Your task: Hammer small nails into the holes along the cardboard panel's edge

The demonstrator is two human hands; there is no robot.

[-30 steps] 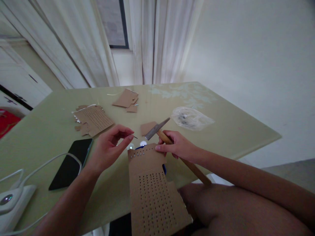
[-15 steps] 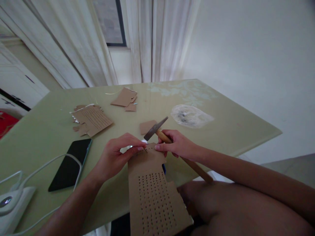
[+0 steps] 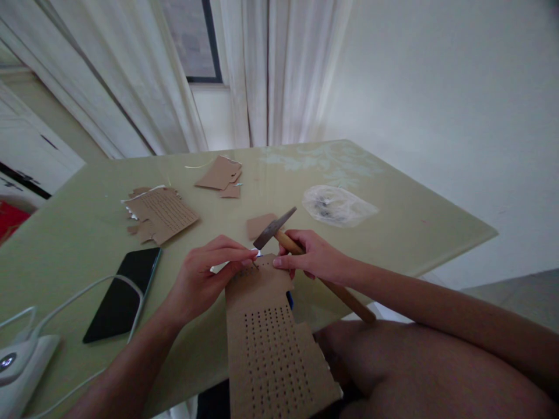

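A long piece of cardboard (image 3: 257, 294) with rows of punched holes reaches from the table edge toward me. My left hand (image 3: 209, 270) pinches a thin nail (image 3: 255, 265) against its far end, beside a short row of holes. In my right hand (image 3: 312, 253) is a hammer (image 3: 285, 224), its metal head pointing up and left near my left fingertips. The hammer's wooden handle slants down to the right, and the right thumb also rests on the cardboard's far edge. Something blue shows partly from under the cardboard; I cannot tell what it is.
A phone (image 3: 124, 294) lies at left, crossed by a white cable from a white power strip (image 3: 26, 366). Punched cardboard (image 3: 163, 215) and plain scraps (image 3: 220, 173) lie farther back. A small cardboard piece (image 3: 259, 225) and a clear plastic bag (image 3: 338, 205) with dark contents sit beyond my hands.
The view has shifted very slightly. Both hands, the hammer and the nail stay in nearly the same place on the cardboard.
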